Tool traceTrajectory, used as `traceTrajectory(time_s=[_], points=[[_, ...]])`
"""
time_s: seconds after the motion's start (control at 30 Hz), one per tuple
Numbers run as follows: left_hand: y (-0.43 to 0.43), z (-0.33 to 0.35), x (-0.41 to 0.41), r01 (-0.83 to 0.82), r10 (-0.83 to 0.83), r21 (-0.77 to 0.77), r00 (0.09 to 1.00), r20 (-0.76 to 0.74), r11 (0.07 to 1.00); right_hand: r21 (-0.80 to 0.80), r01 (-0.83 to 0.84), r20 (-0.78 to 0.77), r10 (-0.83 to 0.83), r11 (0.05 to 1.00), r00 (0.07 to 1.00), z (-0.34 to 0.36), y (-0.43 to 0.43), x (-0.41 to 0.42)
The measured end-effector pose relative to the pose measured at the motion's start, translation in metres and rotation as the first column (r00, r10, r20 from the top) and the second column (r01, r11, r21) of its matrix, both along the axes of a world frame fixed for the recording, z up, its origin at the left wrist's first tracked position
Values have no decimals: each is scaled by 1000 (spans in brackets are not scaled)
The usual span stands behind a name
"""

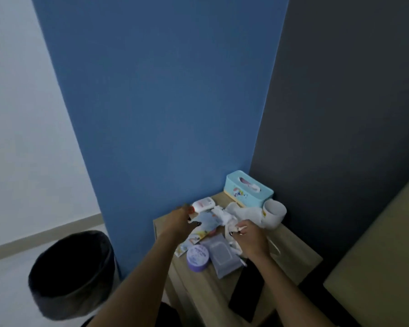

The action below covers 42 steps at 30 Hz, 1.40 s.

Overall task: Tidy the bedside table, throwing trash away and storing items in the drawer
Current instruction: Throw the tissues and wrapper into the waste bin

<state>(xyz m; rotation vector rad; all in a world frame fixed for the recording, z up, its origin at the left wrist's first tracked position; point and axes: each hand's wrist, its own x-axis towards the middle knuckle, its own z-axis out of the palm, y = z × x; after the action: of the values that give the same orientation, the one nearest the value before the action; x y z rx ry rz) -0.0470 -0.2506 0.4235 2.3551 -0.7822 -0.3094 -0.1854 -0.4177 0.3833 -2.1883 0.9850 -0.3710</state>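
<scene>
head view: right fingers (240,229) pinch crumpled tissue (227,221).

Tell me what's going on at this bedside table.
A person is tidying the bedside table. Their right hand grips crumpled tissues; the left hand reaches over colourful wrappers near a small white bottle, its grasp unclear. A purple jar, wipes pack, black phone, tipped paper cup and tissue box sit on top. A dark bin stands left.

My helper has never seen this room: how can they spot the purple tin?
Go to the wooden bedside table in the corner by the blue wall. Toward its left edge, just left of the flat grey wipes pack, sits the purple tin. It alone is round, squat and lilac.
</scene>
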Motion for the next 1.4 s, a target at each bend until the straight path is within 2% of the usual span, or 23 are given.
traceTrajectory(time_s=[0.1,0.3,0.6,0.73,0.87,1.1,1.27,1.4], points=[[-19,8,29,9,-9,29,1000,6,1000,2,-32,6,32,999,999,16,-25,27],[-52,-31,71,90,-91,253,996,-8,963,6,-13,-24,13,1000,1000,4,-61,85],[-88,-95,111,180,-189,377,982,-14,909,-92,57,-354,-86,994,931,-49,-95,132],[-91,-111,109,178,-185,413,982,-23,893,-77,47,-425,-75,996,902,-67,-99,138],[-91,-120,106,185,-161,381,982,-95,906,-117,30,-399,-74,993,914,-78,-94,143],[-84,-101,109,177,-147,185,976,-162,967,-346,86,-283,-191,934,940,-67,-91,138],[-61,-64,110,101,-82,112,983,-163,989,-316,81,-181,-144,945,973,-25,-71,141],[-27,-33,107,15,-3,69,986,-167,998,-249,26,-61,-42,968,997,3,-31,145]])
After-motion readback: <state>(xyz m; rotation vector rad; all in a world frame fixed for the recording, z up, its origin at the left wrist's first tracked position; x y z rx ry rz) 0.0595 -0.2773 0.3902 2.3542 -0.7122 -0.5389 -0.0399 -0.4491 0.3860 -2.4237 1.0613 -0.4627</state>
